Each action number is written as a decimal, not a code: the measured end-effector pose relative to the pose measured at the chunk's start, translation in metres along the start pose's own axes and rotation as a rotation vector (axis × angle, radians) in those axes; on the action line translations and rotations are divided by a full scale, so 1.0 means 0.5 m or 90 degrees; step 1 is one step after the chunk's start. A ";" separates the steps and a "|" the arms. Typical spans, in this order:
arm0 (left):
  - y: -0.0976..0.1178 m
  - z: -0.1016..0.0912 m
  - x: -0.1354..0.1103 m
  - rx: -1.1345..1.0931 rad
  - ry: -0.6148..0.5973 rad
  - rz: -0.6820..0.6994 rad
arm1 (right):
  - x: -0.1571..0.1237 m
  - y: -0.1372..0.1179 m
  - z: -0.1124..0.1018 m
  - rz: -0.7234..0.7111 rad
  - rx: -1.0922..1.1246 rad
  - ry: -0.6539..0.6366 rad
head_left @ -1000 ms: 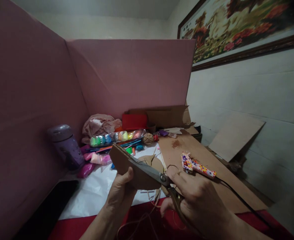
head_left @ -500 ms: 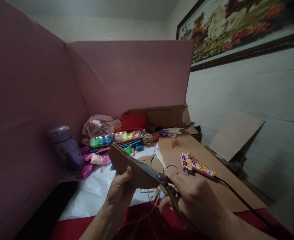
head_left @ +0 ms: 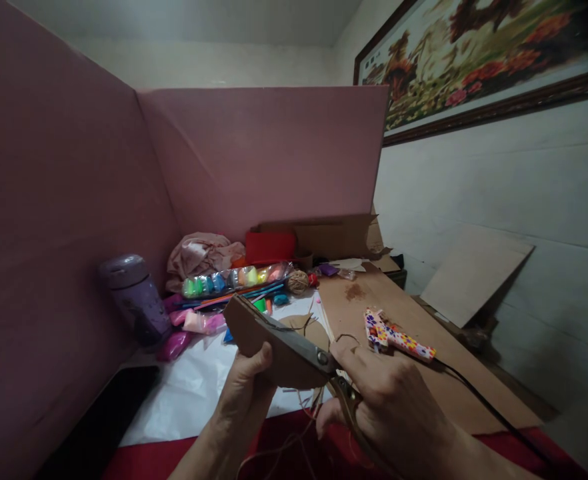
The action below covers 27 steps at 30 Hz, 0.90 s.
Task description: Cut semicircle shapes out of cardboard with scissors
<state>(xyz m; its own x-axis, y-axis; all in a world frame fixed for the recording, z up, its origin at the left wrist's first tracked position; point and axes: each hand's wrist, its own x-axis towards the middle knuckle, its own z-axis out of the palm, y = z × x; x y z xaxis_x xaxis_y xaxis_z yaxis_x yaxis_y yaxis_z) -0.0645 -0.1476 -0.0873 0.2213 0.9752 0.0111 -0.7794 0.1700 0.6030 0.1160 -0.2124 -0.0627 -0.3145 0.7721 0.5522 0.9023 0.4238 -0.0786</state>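
A piece of brown cardboard (head_left: 287,360) is gripped in my left hand (head_left: 251,380), the thumb lying across its face. My right hand (head_left: 389,400) is closed round the handles of a pair of scissors (head_left: 323,358). The scissor blades lie along the upper edge of the cardboard, pointing up and left. Behind the cardboard, a rounded cardboard shape (head_left: 307,330) with dark twine on it rests on a white sheet (head_left: 184,393). Loose strings (head_left: 294,440) trail below my hands over a red cloth (head_left: 149,460).
A flowered hot glue gun (head_left: 399,340) with a black cord lies on a large cardboard sheet (head_left: 464,387) at right. Packs of coloured clay (head_left: 234,279), a twine ball (head_left: 298,282) and a purple bottle (head_left: 137,300) stand left and behind. A pink panel (head_left: 264,153) borders the back.
The view has shifted slightly, so everything sits a little lower and further right. Both hands keep their hold, and the scissor blades look closer together along the cardboard edge.
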 end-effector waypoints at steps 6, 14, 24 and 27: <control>-0.001 0.001 -0.001 0.006 0.015 0.003 | -0.003 0.004 0.010 -0.010 0.018 0.043; -0.002 -0.003 -0.003 0.001 0.007 -0.019 | -0.013 0.002 0.023 0.025 0.153 0.005; 0.001 0.000 -0.002 -0.019 0.028 -0.015 | -0.001 0.001 -0.003 0.085 0.145 -0.075; 0.001 0.006 -0.002 -0.020 0.032 -0.011 | -0.004 0.002 -0.006 0.065 0.127 -0.054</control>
<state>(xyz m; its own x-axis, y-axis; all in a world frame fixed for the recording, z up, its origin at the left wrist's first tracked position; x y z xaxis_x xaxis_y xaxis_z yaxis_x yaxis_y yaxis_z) -0.0635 -0.1488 -0.0848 0.2055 0.9779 -0.0388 -0.7937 0.1897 0.5780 0.1183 -0.2150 -0.0614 -0.2568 0.8491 0.4616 0.8570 0.4209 -0.2974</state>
